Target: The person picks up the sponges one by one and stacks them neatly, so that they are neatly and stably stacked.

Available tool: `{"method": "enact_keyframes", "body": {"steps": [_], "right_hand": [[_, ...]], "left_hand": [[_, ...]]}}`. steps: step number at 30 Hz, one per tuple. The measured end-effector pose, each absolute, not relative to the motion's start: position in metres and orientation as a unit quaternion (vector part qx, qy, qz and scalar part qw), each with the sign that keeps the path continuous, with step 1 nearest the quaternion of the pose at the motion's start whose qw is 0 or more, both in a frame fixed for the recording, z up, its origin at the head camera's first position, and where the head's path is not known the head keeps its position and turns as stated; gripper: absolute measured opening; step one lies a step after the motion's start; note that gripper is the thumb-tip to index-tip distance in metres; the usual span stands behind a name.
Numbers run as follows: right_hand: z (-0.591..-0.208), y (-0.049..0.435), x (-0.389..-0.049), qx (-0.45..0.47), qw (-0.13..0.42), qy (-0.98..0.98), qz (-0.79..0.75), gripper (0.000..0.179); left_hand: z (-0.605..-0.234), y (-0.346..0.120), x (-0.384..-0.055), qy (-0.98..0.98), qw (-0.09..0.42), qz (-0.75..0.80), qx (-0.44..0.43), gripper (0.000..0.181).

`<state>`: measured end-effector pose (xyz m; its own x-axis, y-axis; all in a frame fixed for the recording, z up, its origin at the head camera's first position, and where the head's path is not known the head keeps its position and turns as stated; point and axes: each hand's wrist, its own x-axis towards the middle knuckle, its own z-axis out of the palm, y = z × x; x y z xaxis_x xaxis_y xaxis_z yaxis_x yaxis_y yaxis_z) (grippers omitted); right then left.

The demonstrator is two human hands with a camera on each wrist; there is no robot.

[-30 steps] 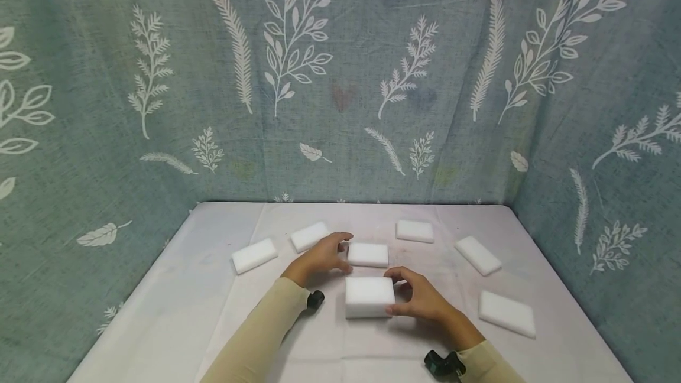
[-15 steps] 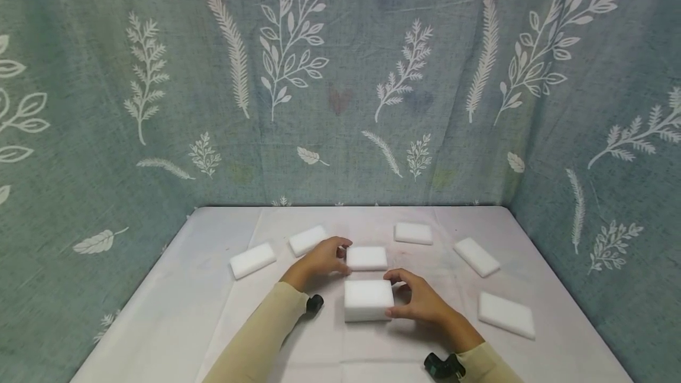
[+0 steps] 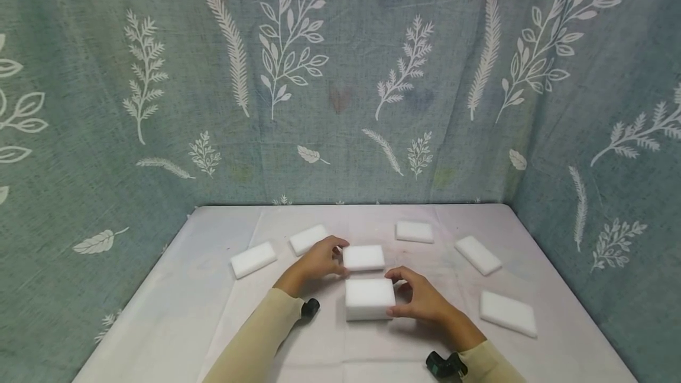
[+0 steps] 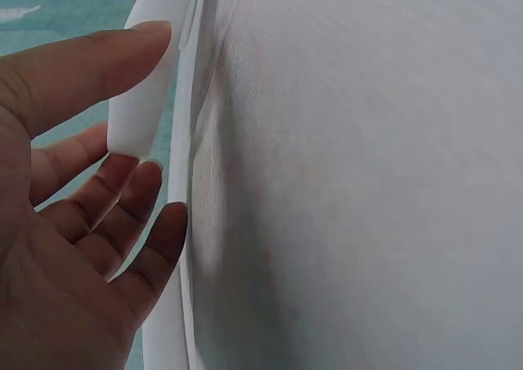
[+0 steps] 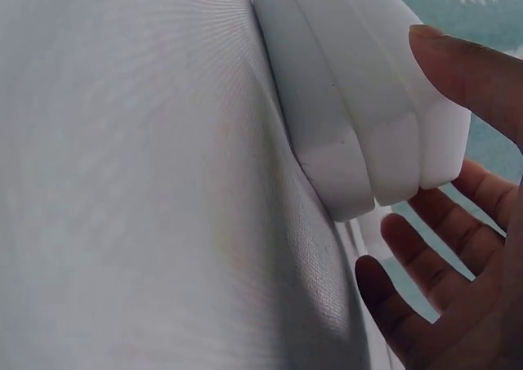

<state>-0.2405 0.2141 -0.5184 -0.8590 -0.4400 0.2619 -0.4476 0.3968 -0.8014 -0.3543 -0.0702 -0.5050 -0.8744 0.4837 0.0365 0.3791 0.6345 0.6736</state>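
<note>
Near the table's middle, my left hand (image 3: pixel 314 262) pinches a white sponge (image 3: pixel 364 257) by its left end. In the left wrist view its thumb (image 4: pixel 122 64) lies along the sponge's front, with the other fingers around the far side and below. Just nearer to me stands a stack of white sponges (image 3: pixel 369 306), three layers in the right wrist view. My right hand (image 3: pixel 420 297) holds the top sponge (image 5: pixel 445 137) at its right end, thumb on the near side and a fingertip at the far corner. The lower fingers spread loosely beside the stack.
Several more white sponges lie flat around: two at the back left (image 3: pixel 308 240) and left (image 3: pixel 253 260), one at the back (image 3: pixel 414 231), and two on the right (image 3: pixel 477 255). A leaf-patterned curtain (image 3: pixel 340 135) surrounds the white-covered table (image 3: pixel 175 306).
My left hand has shifted slightly left, bringing its sponge along with it. My right hand and the stack stay in place.
</note>
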Motion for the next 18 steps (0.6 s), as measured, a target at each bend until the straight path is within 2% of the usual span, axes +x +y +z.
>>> {"method": "enact_keyframes", "body": {"steps": [12, 18], "right_hand": [[-0.518, 0.215, -0.241, 0.261, 0.006, -0.842, 0.473, 0.069], [-0.519, 0.215, -0.241, 0.252, 0.006, -0.843, 0.476, 0.069]], "left_hand": [[-0.497, -0.08, -0.341, 0.891, 0.07, 0.367, 0.259, 0.066], [-0.485, -0.083, -0.331, 0.885, 0.066, 0.379, 0.263, 0.074]]}}
